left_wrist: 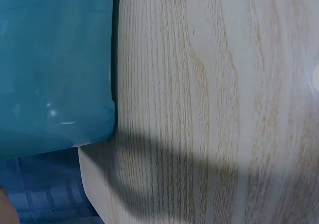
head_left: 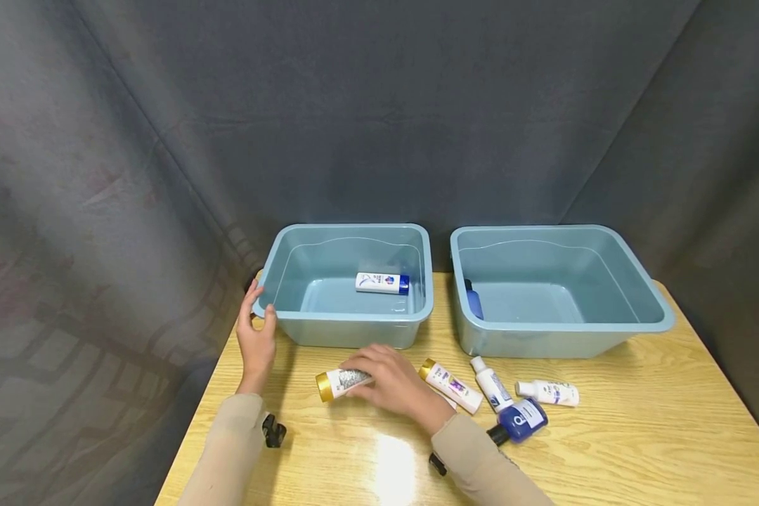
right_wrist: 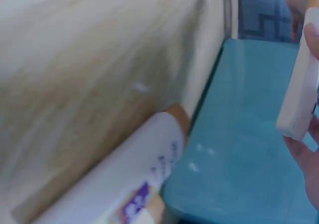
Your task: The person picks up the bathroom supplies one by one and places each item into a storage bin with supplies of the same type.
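Between the right fingers (head_left: 365, 358) lies a gold-capped bottle (head_left: 344, 381)

Bins (head_left: 348, 332) are looking greyish blue tbh. Silvery bottle (head_left: 344, 380) is rocking a gold cap + grey speckle on white. Purple-print bottle (head_left: 453, 387) is also showing gold cap, white body. Blue bottle (head_left: 522, 420) is wearing white label w/ black top. Table (head_left: 639, 422) is showing yellowish wood grain, curtain (head_left: 379, 112) is looking dk grey, sleeves (head_left: 228, 446) beige.
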### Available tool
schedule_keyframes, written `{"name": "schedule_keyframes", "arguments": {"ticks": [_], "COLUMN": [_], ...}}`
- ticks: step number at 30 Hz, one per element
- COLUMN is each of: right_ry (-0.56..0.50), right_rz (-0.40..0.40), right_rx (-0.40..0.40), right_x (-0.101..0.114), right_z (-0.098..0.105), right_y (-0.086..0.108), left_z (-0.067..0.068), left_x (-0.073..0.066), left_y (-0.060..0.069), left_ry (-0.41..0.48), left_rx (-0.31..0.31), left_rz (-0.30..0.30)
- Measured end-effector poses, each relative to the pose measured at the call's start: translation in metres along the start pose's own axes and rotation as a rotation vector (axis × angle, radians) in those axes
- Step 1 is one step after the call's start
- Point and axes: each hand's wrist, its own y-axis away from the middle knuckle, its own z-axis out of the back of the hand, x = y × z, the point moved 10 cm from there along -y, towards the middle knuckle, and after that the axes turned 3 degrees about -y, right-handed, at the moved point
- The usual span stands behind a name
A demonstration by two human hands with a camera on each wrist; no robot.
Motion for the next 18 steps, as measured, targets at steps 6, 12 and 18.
{"name": "schedule_keyframes", "arguments": {"ticks": [6,12,18], "right_ry": [0.019,0.047,0.073], "right_rz": [0.056,0.1,0.12], "right_rx": [-0.047,-0.089,-0.092], "right_x": [0.009,0.019,0.025], "right_z": [0.014,0.03,0.04], "right_y": [-0.008,-0.017,-0.023], "left_z": [-0.001,-0.001,0.0], "left_x": [0.002,0.003,0.003], "left_y": [0.0,0.0,0.0], "left_ry": [0.007,0.019,0.026], "left_rx": [0.003,0.004,0.002], "left_rz": [0.002,0.001,0.002]}}
